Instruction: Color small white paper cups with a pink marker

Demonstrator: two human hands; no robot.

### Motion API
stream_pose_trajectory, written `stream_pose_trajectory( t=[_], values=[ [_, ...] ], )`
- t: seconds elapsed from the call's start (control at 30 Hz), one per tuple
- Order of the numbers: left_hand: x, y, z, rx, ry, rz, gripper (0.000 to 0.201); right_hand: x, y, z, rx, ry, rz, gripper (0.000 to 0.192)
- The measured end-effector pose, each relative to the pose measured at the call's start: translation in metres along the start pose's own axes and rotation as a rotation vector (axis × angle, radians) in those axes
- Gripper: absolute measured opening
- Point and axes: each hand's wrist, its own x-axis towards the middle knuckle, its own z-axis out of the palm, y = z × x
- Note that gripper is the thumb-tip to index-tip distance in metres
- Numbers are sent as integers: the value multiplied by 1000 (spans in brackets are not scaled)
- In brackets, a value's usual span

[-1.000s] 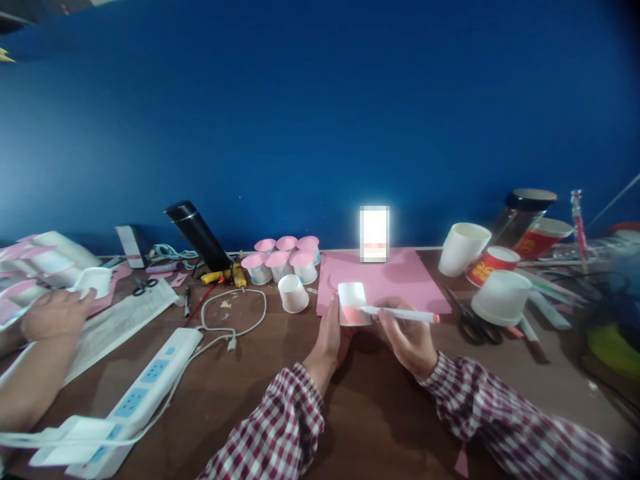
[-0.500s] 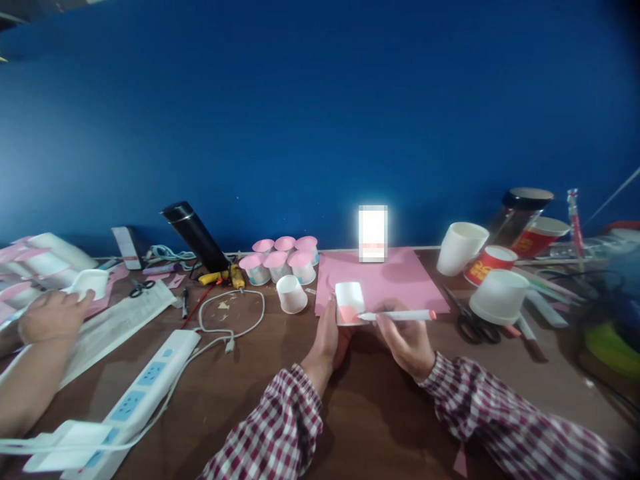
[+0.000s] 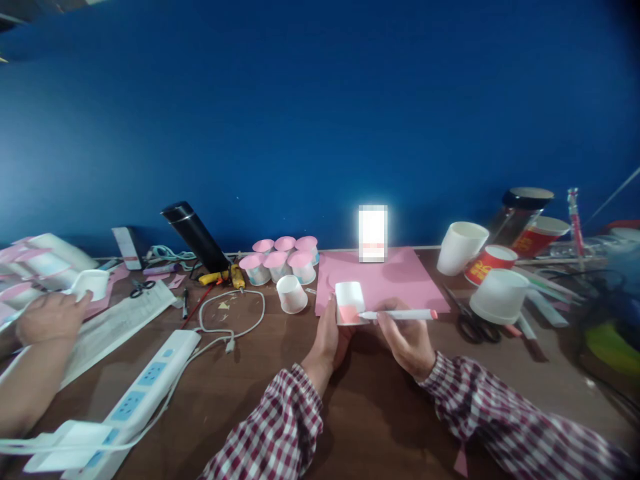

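My left hand [image 3: 329, 337] is closed around a small white paper cup [image 3: 349, 295], which lies tilted on its side. Pinkish-orange colour covers the lower part of the cup's wall. A white marker [image 3: 405, 315] with an orange-red end sits between the fingers of my right hand [image 3: 406, 340]. Its tip meets the coloured part of the cup. Under and behind the cup lies a pink sheet [image 3: 395, 277]. To the left stand a plain white cup [image 3: 291, 295] and several cups with pink tops [image 3: 265, 263].
Scissors [image 3: 477, 327], white cups [image 3: 500, 297] and red cups [image 3: 493, 263] are at the right. A power strip [image 3: 145, 387], a cable [image 3: 201, 320] and a black flask [image 3: 195, 237] occupy the left. Another person's hand [image 3: 53, 317] touches a white cup [image 3: 91, 285] at far left.
Almost nothing differs. My two hands, the cup and the marker stay in nearly the same place; the other person's hand has shifted very slightly.
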Motion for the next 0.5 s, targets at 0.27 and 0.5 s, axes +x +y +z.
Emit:
stream_pose_trajectory(
  t=[0.27,0.5],
  values=[
    [1,-2,0,26,-51,34,48,-2,3,1,14,0,10,15],
    [0,-1,1,29,-21,9,51,-2,-1,1,-19,-34,-12,15]
  ],
)
